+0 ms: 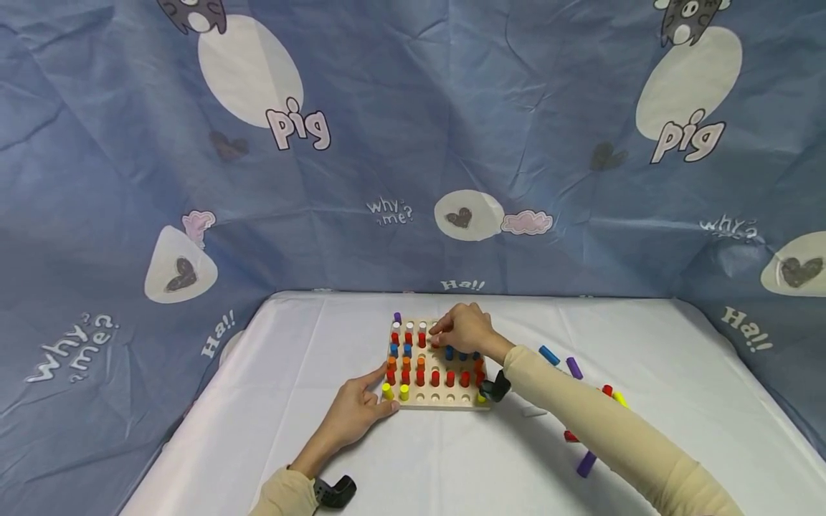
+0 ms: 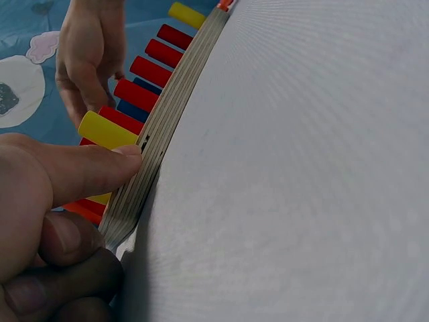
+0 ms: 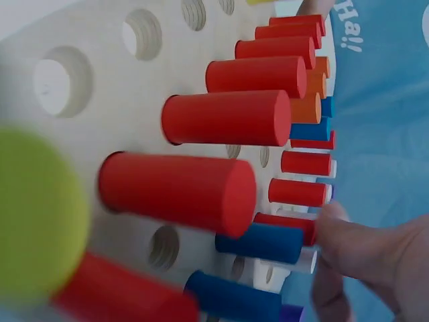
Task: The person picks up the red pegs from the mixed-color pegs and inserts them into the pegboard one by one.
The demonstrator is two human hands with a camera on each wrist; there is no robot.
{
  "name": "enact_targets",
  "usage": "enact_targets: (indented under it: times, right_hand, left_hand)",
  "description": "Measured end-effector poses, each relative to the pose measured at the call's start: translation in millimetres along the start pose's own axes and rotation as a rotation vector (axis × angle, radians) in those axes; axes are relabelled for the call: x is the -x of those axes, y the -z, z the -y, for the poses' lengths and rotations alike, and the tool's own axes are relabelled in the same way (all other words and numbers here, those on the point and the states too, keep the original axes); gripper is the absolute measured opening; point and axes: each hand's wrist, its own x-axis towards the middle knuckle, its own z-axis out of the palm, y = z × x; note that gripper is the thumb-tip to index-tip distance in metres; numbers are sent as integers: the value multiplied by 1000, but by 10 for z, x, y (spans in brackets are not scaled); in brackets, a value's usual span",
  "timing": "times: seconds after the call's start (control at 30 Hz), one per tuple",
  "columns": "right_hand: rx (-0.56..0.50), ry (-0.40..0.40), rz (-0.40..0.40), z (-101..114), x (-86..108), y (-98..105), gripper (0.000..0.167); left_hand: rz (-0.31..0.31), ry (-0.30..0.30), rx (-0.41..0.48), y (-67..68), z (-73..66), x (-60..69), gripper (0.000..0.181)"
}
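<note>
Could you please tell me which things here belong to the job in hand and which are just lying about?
Part of the job:
board
pegs standing in it
left hand, at its edge
right hand, over it
loose pegs at right, probably

Just there:
white cloth underneath
printed backdrop

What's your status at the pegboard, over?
Left hand holds the near-left corner of pegboard. Right hand at a red peg, grip unclear. Pegboard part-filled. Loose pegs right, clear of pegboard.
</note>
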Motion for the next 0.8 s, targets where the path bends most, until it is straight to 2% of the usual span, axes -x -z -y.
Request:
enact_targets:
  times: [0.2, 0.33, 0.53, 0.7, 0.8]
  right_hand:
    - [-139, 23, -20, -131, 176, 194, 11]
    - [-123, 21, -10, -278, 322, 345, 12]
    - [36, 41, -37, -524, 611, 631, 15]
    - [218, 32, -77, -830, 964, 879, 11]
    - [291, 8, -64, -1041, 1202, 1010, 6]
  left_hand:
    - [2, -28, -24, -26, 1, -32, 81]
    - [-2, -13, -28, -23, 3, -25, 82]
    - [-19, 3, -33, -3, -5, -10, 82]
    - [-10, -2, -14, -7, -8, -19, 83]
    - [-9, 9, -11, -2, -8, -22, 83]
